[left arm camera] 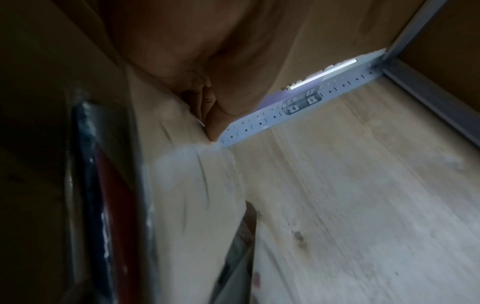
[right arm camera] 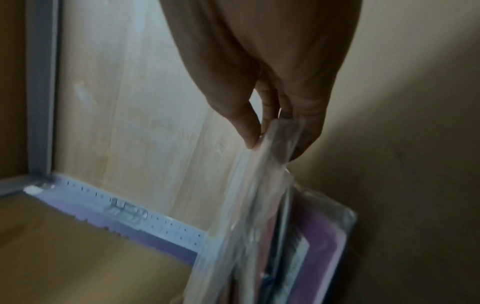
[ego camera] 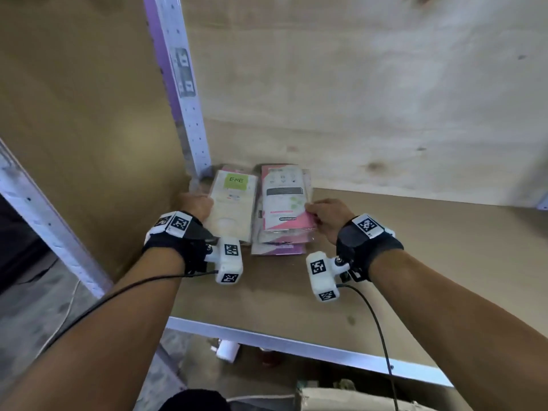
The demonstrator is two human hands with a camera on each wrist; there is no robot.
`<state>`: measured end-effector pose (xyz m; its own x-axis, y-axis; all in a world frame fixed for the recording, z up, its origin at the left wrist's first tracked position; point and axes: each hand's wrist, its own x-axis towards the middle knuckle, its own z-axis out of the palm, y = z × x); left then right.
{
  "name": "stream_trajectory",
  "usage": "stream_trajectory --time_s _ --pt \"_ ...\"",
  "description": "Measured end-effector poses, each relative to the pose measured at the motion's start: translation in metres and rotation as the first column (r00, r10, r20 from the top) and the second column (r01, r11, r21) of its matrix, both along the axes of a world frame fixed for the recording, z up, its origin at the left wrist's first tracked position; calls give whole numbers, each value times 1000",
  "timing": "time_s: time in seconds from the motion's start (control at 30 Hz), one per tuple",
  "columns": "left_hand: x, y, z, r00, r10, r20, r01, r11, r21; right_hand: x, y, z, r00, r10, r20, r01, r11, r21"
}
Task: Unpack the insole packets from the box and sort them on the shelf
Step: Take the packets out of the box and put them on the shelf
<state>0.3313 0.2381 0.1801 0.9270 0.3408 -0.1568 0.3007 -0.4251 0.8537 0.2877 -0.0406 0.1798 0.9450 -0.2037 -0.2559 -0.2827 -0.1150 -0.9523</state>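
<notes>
Two stacks of insole packets lie in the back left corner of the shelf board [ego camera: 400, 262]. The left stack is cream packets [ego camera: 232, 209] with a green label on top. My left hand [ego camera: 207, 203] holds its left edge, fingers curled against it; the left wrist view shows those fingers [left arm camera: 207, 107] beside the cream packet [left arm camera: 197, 185]. The right stack is pink and white packets [ego camera: 286, 203]. My right hand [ego camera: 310, 209] pinches the right edge of its top packet. In the right wrist view, thumb and fingers [right arm camera: 249, 127] clamp the clear wrap [right arm camera: 262, 174] above a pink packet [right arm camera: 335, 246].
A perforated metal upright [ego camera: 184, 99] stands in the corner just behind the stacks, with a brown side panel [ego camera: 89, 143] to the left and plywood [ego camera: 385, 99] behind. The shelf's metal front rail [ego camera: 296, 345] runs below my wrists. A cardboard box edge [ego camera: 326, 398] shows beneath.
</notes>
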Motion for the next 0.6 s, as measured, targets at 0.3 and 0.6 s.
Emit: stream_trajectory --time_s 0.3,0.6 --pt "-8 -8 14 999 -32 -10 34 970 240 -5 18 5 994 59 89 -36 970 -242" --pt "-99 -42 49 938 -275 212 207 932 297 -100 -12 40 968 245 58 -221 938 -265"
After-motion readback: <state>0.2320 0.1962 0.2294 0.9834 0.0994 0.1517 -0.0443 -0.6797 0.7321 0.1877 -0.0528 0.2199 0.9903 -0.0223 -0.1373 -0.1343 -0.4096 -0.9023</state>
